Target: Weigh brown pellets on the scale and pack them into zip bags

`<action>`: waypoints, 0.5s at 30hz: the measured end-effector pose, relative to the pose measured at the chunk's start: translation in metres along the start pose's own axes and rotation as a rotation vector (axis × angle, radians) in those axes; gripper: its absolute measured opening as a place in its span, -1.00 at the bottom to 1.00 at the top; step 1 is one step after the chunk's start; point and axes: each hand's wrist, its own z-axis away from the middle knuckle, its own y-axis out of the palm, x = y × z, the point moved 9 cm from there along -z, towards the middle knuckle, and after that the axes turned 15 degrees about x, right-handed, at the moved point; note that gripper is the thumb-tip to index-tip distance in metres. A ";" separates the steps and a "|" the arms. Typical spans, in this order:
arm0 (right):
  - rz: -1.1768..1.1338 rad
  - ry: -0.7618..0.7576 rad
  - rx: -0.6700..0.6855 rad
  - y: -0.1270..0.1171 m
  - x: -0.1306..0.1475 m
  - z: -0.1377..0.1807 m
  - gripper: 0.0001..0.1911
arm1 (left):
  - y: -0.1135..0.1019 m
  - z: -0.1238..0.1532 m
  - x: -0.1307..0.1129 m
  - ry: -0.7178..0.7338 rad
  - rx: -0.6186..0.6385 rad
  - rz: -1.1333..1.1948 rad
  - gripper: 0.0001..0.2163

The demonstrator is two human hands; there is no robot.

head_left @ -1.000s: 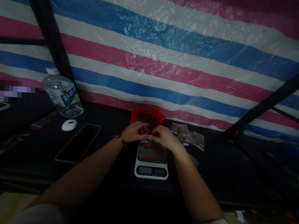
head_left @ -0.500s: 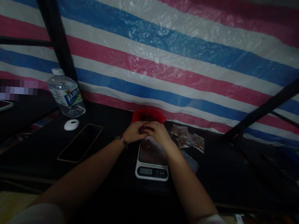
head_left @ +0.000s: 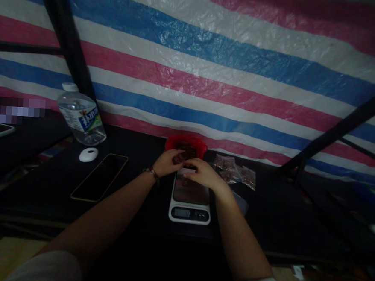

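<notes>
My left hand (head_left: 167,163) is at the near edge of a red plastic bag (head_left: 170,144), its fingers curled around something small and reddish that I cannot make out. Brown bits (head_left: 189,150) fill the bag's open mouth. Over the far end of a white kitchen scale (head_left: 189,217) is my right hand (head_left: 202,174). Its thumb and fingers are apart, with a gap between them. A few small brown pieces (head_left: 185,182) lie on the scale's plate below the right hand. The digits on its lit display are too dim to read.
Several small clear bags of brown bits (head_left: 233,171) lie right of the scale, near a flat clear bag (head_left: 240,203). To the left are a phone (head_left: 100,178), a white oval object (head_left: 88,154) and a plastic bottle (head_left: 81,118). A striped sheet (head_left: 192,76) hangs behind.
My hands have moved apart from being close together at the bag. The right hand has come back over the scale and its thumb has spread from its fingers.
</notes>
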 end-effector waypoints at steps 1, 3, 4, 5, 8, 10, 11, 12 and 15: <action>0.000 0.030 0.015 0.003 -0.003 0.002 -0.69 | 0.000 0.000 0.001 -0.001 0.004 0.003 -0.58; 0.018 0.081 0.038 0.008 -0.007 0.005 -0.71 | -0.002 0.000 0.003 -0.016 0.001 0.013 -0.59; 0.034 0.091 0.055 0.011 -0.008 0.006 -0.72 | -0.002 0.000 0.005 -0.025 -0.003 0.017 -0.60; 0.053 0.087 0.084 0.015 -0.008 0.005 -0.72 | -0.003 0.000 0.006 -0.034 -0.008 0.020 -0.60; 0.112 0.040 0.192 0.029 -0.004 0.002 -0.71 | -0.004 0.000 0.009 -0.053 -0.026 0.017 -0.61; 0.135 0.027 0.244 0.037 -0.003 0.001 -0.76 | -0.004 0.000 0.010 -0.061 -0.031 0.009 -0.60; 0.137 0.032 0.256 0.039 -0.004 0.000 -0.78 | -0.004 0.000 0.010 -0.064 -0.030 0.006 -0.60; 0.135 0.043 0.262 0.041 -0.005 -0.001 -0.81 | -0.003 0.000 0.010 -0.064 -0.027 0.005 -0.60; 0.143 0.071 0.262 0.043 -0.008 -0.001 -0.84 | -0.002 -0.001 0.008 -0.054 -0.019 0.005 -0.60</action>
